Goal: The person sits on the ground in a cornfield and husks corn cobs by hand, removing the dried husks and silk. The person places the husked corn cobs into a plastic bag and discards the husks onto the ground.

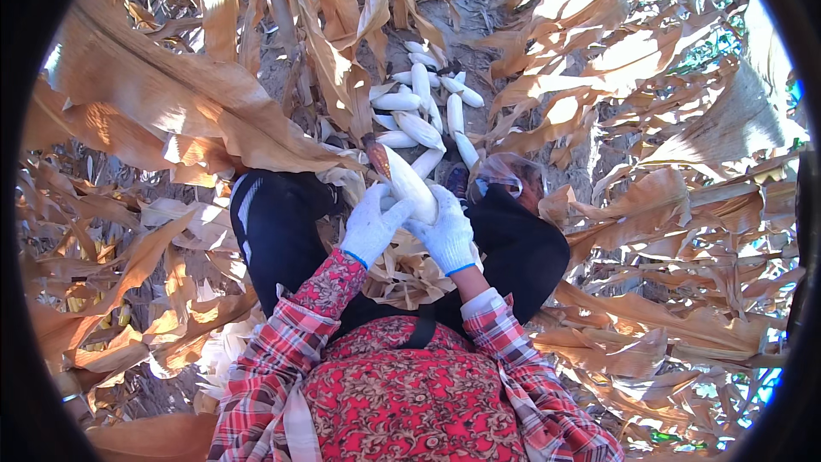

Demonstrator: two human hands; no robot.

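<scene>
My left hand (374, 224), in a white knit glove, grips the lower left side of an ear of corn (410, 185). My right hand (447, 229), gloved alike, is closed round the base of the same ear on its right. Pale husk covers most of the ear, and its dark, reddish-brown tip points up and to the left, with some kernels showing. Beyond the hands, a loose pile of ears in pale husks (420, 131) lies on the ground. Torn husks (404, 273) lie between my legs, below the hands.
Large dry corn leaves (186, 96) hang close at the left and over the pile. More dry leaves and stalks (641, 224) crowd the right side. A clear plastic bag (510, 173) with reddish contents sits by my right knee. Bare soil (474, 6) shows between the stalks ahead.
</scene>
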